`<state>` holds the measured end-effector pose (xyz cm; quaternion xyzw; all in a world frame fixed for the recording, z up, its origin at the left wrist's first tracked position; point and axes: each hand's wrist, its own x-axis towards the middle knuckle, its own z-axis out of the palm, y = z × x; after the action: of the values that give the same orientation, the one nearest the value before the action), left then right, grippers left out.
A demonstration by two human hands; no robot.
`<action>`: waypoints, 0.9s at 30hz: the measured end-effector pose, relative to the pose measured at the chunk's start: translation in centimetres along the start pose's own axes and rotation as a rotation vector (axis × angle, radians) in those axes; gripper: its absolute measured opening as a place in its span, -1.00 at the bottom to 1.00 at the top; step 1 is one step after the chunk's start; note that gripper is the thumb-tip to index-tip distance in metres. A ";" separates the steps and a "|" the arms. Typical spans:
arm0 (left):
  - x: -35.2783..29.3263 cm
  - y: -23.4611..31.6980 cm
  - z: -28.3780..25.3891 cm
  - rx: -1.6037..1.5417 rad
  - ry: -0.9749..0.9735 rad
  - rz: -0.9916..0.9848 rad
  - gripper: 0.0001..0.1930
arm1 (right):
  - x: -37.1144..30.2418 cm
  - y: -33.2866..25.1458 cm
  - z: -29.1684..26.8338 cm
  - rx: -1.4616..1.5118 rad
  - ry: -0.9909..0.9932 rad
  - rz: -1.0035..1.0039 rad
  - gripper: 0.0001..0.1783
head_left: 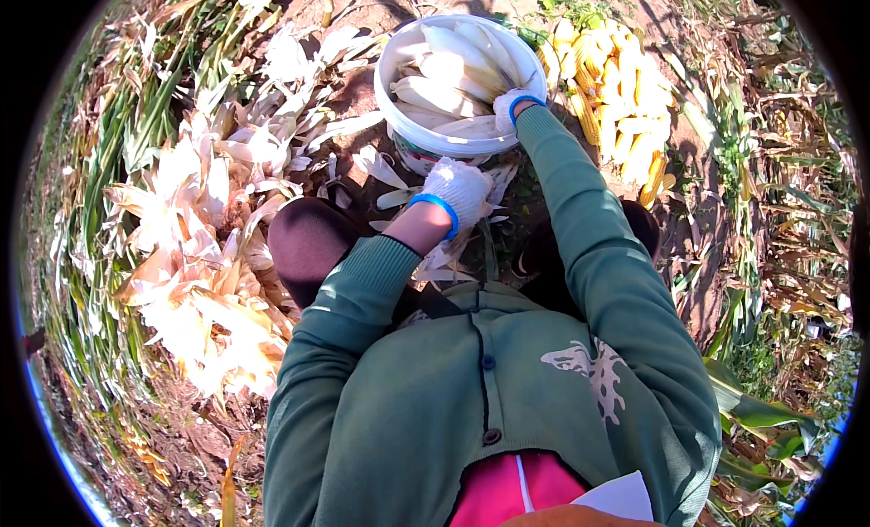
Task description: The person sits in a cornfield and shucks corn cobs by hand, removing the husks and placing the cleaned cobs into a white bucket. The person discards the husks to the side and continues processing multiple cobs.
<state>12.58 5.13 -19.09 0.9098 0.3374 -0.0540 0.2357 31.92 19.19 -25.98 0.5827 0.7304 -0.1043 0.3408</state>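
Note:
A white bucket [391, 101] stands on the ground between my knees and holds several ears of corn [458, 65] in pale husks. My right hand [509, 112], in a white knitted glove with a blue cuff, reaches over the bucket's right rim. Its fingers close at the end of a husked-over ear, though their tips are partly hidden. Just in front of the bucket, below its rim, is my left hand [459, 190] in a matching glove. That hand is curled with the fingers turned down and away; pale husk shows beside it, and whatever it holds is hidden.
To the right of the bucket lies a pile of bare yellow corn ears [621, 92]. A large heap of dry husks [208, 246] spreads on the left. Loose husk pieces [385, 169] lie around the bucket. Cut stalks [788, 192] and leaves border the soil on both sides.

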 end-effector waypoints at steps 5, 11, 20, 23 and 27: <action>-0.6 -0.6 -0.8 -0.003 0.069 -0.022 -0.66 | -3.8 0.9 -3.3 0.215 0.023 -0.157 -0.45; -0.3 -0.8 -2.0 -0.105 0.292 -0.037 -0.68 | -9.7 2.6 -8.6 0.354 0.281 -0.123 -0.43; 1.0 -2.0 -3.6 0.024 0.958 0.036 -0.07 | -19.9 5.6 -8.4 0.646 0.358 -0.235 -0.53; 1.0 -1.1 -3.2 -0.246 0.602 -0.010 -0.09 | -21.1 5.5 -6.6 0.686 0.361 -0.312 -0.54; 0.0 1.7 -3.2 -0.446 0.443 -0.155 -0.24 | -19.8 4.9 -1.0 1.158 0.904 -0.234 -0.43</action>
<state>13.51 5.48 -15.56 0.7970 0.4524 0.2030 0.3450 37.80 5.74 -11.74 0.5738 0.6848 -0.2582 -0.3678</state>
